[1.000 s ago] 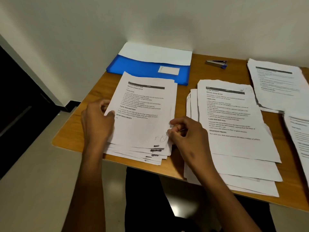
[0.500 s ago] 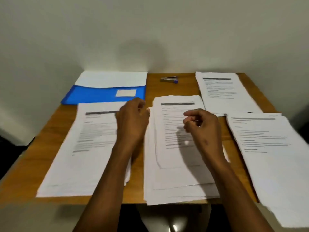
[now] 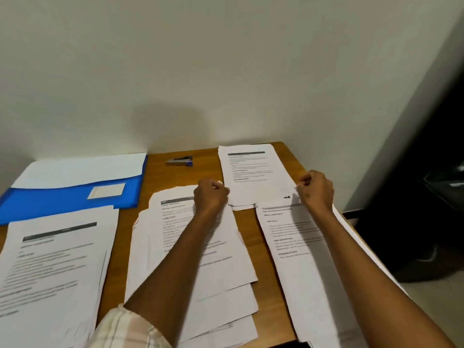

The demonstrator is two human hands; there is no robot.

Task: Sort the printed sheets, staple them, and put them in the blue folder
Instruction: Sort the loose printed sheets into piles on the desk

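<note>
Head view: wooden counter (image 3: 253,247) against a pale wall, w/ four stacks of printed sheets. Left stack (image 3: 54,267) sits at the near left, its far edge overlapping the blue folder (image 3: 67,199). Folder lies flat at far left, white paper (image 3: 82,169) sticking out of its far side, a pale label (image 3: 106,190) on the front. Middle stack (image 3: 195,259) is loosely fanned, edges uneven. Far stack (image 3: 251,174) lies at the back right, near the wall. Right stack (image 3: 306,267) runs along the counter's right edge. Small stapler (image 3: 179,161) rests apart from everything, btwn folder and far stack, close to the wall.

Left hand (image 3: 211,194) is over the top right corner of the middle stack, fingers curled into a fist; can't tell if its grip has paper in it. Right hand (image 3: 316,189) is over the top right corner of the right stack, beside the far stack's near corner, fingers curled too; grip on a sheet not clear. A plaid sleeve (image 3: 125,330) shows at the bottom edge.
</note>
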